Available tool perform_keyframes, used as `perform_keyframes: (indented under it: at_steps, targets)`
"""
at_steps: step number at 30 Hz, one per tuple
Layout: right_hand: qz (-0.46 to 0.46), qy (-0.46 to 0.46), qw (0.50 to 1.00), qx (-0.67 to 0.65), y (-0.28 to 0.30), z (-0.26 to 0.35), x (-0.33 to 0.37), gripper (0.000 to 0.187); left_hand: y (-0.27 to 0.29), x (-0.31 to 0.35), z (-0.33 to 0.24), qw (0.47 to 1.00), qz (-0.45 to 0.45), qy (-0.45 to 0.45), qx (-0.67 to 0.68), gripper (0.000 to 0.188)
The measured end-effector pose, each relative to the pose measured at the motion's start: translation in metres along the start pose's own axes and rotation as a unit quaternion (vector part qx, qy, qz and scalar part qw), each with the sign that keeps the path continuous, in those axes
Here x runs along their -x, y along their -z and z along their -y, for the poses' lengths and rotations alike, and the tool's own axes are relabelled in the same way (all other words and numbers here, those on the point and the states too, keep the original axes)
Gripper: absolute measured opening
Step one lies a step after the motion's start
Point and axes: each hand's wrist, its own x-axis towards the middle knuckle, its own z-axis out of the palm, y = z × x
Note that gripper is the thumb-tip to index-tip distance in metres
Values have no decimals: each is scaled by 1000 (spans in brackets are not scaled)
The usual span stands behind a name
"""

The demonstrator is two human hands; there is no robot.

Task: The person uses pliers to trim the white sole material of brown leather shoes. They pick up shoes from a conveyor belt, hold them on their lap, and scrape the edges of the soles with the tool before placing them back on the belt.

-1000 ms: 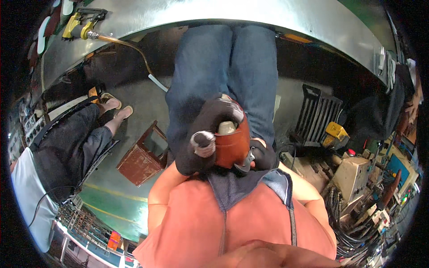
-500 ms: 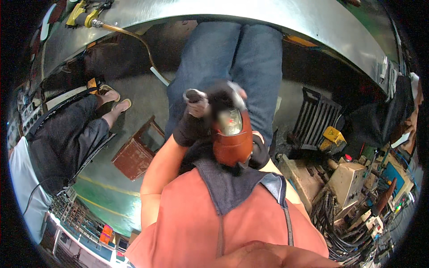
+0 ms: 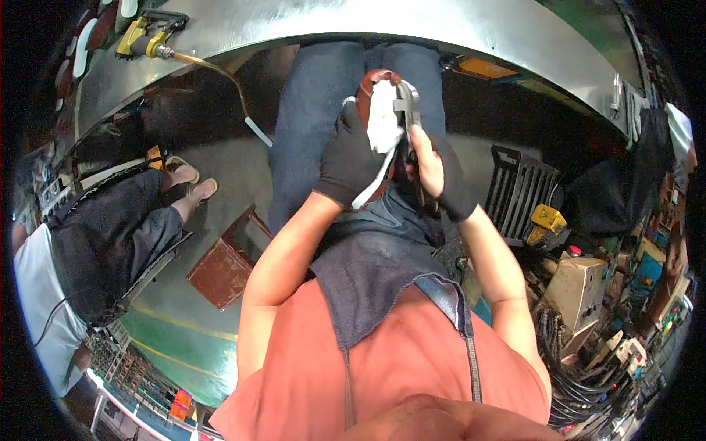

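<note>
A brown shoe (image 3: 381,76) lies sole side up above my lap, its toe pointing away from me and its underside showing white. My left hand (image 3: 346,158), in a black fingerless glove, is wrapped round the shoe's left side. In my right hand (image 3: 446,175), gloved the same way, are grey metal pincers (image 3: 409,110), the thumb lying along them. The pincers' head is against the right edge of the shoe near the toe. My fingers hide the shoe's middle and most of the pincers' handles.
A metal bench (image 3: 309,20) runs across the front. On its left lies a yellow air stapler (image 3: 143,38) with a hose (image 3: 220,71). A brown stool (image 3: 224,264) stands at left, near a seated person (image 3: 110,235). At right are a black slatted chair (image 3: 518,195) and a machine box (image 3: 577,290).
The shoe has moved away from my chest to over my thighs and turned, so its white underside shows. Both forearms have extended. The pincers now show clearly against the shoe's edge.
</note>
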Motion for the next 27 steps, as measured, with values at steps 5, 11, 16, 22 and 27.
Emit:
perform_keyframes:
  at_steps: [5, 11, 16, 22, 27]
  targets:
    - [25, 0, 999, -20, 16, 6, -7, 54, 34, -4, 18, 984, 99, 74, 125, 35]
    - [27, 51, 994, 94, 24, 4, -11, 54, 15, -9, -22, 988, -12, -16, -150, 35]
    - [3, 105, 988, 113, 24, -3, -13, 53, 39, -42, 12, 951, 50, -211, -219, 32]
    - [38, 55, 994, 85, 24, 1, -14, 53, 7, 7, 16, 998, -2, -70, 2, 43]
    - [162, 159, 974, 16, 60, -13, -31, 48, 19, 27, 32, 938, 147, 128, 287, 46]
